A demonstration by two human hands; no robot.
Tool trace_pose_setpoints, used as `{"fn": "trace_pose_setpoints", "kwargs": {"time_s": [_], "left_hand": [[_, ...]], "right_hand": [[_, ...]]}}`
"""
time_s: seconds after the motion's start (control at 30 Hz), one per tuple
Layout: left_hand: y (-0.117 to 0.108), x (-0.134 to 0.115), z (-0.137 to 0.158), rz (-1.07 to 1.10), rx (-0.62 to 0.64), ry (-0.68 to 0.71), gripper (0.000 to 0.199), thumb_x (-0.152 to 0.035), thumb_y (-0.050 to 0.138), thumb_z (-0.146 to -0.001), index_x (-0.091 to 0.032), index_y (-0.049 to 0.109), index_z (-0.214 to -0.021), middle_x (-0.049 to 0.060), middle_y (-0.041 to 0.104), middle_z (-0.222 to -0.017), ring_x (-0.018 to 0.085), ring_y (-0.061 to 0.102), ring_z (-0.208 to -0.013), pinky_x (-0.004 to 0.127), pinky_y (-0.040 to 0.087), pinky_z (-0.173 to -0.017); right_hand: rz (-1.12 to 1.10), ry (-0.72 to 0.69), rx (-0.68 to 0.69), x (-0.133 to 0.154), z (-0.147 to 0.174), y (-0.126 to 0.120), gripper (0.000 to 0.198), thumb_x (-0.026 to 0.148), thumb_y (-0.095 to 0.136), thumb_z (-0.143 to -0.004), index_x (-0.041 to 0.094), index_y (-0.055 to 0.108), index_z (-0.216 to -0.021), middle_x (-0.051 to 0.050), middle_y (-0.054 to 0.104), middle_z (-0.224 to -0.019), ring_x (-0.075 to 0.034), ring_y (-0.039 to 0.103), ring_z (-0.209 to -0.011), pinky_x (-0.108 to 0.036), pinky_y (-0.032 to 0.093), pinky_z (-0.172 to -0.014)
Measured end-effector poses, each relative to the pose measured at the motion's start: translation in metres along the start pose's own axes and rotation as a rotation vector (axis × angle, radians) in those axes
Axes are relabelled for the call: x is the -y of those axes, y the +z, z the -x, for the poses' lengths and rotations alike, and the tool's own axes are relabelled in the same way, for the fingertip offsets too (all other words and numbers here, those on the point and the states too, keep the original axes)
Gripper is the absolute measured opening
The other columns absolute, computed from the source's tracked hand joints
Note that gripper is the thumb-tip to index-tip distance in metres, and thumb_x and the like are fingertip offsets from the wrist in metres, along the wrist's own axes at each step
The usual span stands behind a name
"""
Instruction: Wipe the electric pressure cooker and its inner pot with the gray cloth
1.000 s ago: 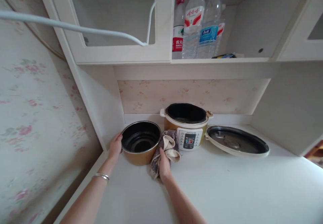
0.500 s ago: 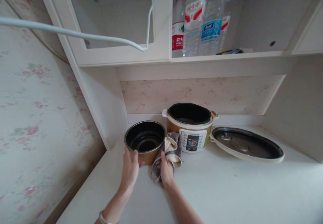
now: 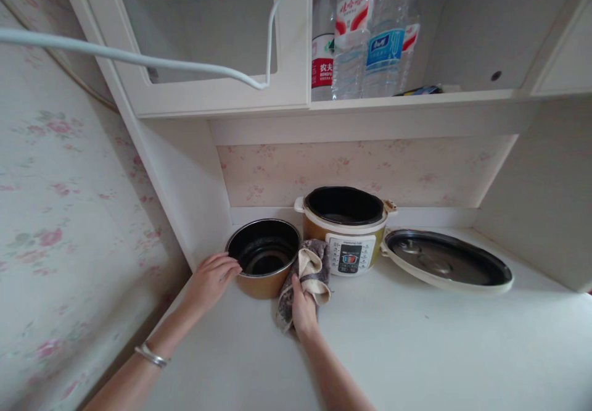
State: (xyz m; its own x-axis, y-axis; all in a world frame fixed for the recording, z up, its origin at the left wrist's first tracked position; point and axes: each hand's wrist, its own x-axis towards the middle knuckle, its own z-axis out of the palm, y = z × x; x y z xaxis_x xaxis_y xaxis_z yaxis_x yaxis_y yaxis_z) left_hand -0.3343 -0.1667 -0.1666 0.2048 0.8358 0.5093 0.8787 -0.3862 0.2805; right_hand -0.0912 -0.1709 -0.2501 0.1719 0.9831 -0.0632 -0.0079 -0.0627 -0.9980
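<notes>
At the left of the counter is a round inner pot (image 3: 264, 284), black inside and gold-brown outside, with its mouth facing up. My left hand (image 3: 208, 278) is at its left rim, fingers stretched out and close together, the tips at or just touching the edge; the thumb is hidden. A folded grey-brown patterned cloth with a cream underside (image 3: 311, 269) is gripped in my right hand (image 3: 304, 312). That cloth lies against the pot's right side, in front of the rice cooker (image 3: 349, 250), which stands open with a dark interior.
The cooker's detached lid (image 3: 448, 263) lies underside up to the right on the white counter (image 3: 416, 355). Overhead, a cabinet shelf holds several plastic bottles (image 3: 354, 41). A white cable (image 3: 185, 64) hangs across the upper left, and a floral wall (image 3: 55, 213) borders the left side.
My left hand has moved from the pot's front side leftward and up to its left rim. My right hand stays on the cloth. The view has shifted slightly.
</notes>
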Motion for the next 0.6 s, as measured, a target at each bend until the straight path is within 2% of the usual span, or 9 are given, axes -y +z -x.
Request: {"fn": "trace_pose_setpoints", "kwargs": {"time_s": [0.07, 0.13, 0.27, 0.33, 0.43, 0.6], "left_hand": [[0.012, -0.018, -0.001, 0.027, -0.036, -0.036, 0.032, -0.046, 0.051, -0.090, -0.026, 0.075, -0.087, 0.006, 0.072, -0.093, 0.024, 0.061, -0.099, 0.041, 0.043, -0.099], [0.025, -0.045, 0.002, 0.042, -0.086, -0.099, 0.033, -0.047, 0.051, -0.090, -0.025, 0.075, -0.088, 0.007, 0.071, -0.092, 0.024, 0.062, -0.095, 0.043, 0.042, -0.101], [0.043, -0.098, 0.014, 0.208, -0.104, -0.200, 0.035, -0.043, 0.046, -0.093, -0.025, 0.071, -0.109, 0.007, 0.070, -0.112, 0.025, 0.060, -0.109, 0.047, 0.029, -0.113], [0.041, -0.108, 0.018, 0.329, -0.071, -0.209, 0.037, -0.041, 0.043, -0.094, -0.026, 0.066, -0.120, 0.006, 0.064, -0.125, 0.023, 0.056, -0.119, 0.042, 0.033, -0.112], [0.027, -0.092, 0.016, 0.358, -0.051, -0.159, 0.038, -0.041, 0.042, -0.095, -0.026, 0.066, -0.120, 0.005, 0.058, -0.133, 0.021, 0.053, -0.123, 0.035, 0.040, -0.107], [0.000, -0.022, -0.003, 0.233, 0.096, -0.129, 0.042, -0.046, 0.042, -0.093, -0.026, 0.064, -0.123, 0.003, 0.056, -0.137, 0.022, 0.050, -0.128, 0.038, 0.034, -0.112]], "right_hand": [[0.015, 0.007, 0.041, 0.000, 0.001, 0.002, 0.075, 0.069, 0.038, -0.086, 0.015, 0.050, -0.137, -0.007, 0.042, -0.148, -0.020, 0.022, -0.144, -0.031, 0.012, -0.119], [0.039, 0.000, 0.086, 0.000, 0.002, 0.003, 0.075, 0.069, 0.037, -0.086, 0.015, 0.051, -0.137, -0.006, 0.043, -0.147, -0.020, 0.020, -0.145, -0.031, 0.008, -0.120], [0.043, -0.012, 0.105, 0.002, 0.003, 0.001, 0.075, 0.068, 0.036, -0.087, 0.015, 0.050, -0.138, -0.005, 0.044, -0.146, -0.019, 0.022, -0.144, -0.030, 0.009, -0.119], [0.037, -0.011, 0.078, 0.002, 0.002, 0.000, 0.074, 0.067, 0.034, -0.088, 0.016, 0.051, -0.137, -0.005, 0.047, -0.144, -0.019, 0.026, -0.143, -0.029, 0.014, -0.118], [0.048, -0.019, 0.047, 0.003, 0.002, -0.002, 0.071, 0.066, 0.036, -0.088, 0.017, 0.050, -0.138, -0.005, 0.047, -0.144, -0.019, 0.025, -0.143, -0.030, 0.015, -0.119], [0.077, 0.043, 0.073, 0.003, 0.002, -0.003, 0.076, 0.068, 0.035, -0.087, 0.015, 0.049, -0.139, -0.006, 0.043, -0.147, -0.021, 0.020, -0.145, -0.033, 0.010, -0.120]]}}
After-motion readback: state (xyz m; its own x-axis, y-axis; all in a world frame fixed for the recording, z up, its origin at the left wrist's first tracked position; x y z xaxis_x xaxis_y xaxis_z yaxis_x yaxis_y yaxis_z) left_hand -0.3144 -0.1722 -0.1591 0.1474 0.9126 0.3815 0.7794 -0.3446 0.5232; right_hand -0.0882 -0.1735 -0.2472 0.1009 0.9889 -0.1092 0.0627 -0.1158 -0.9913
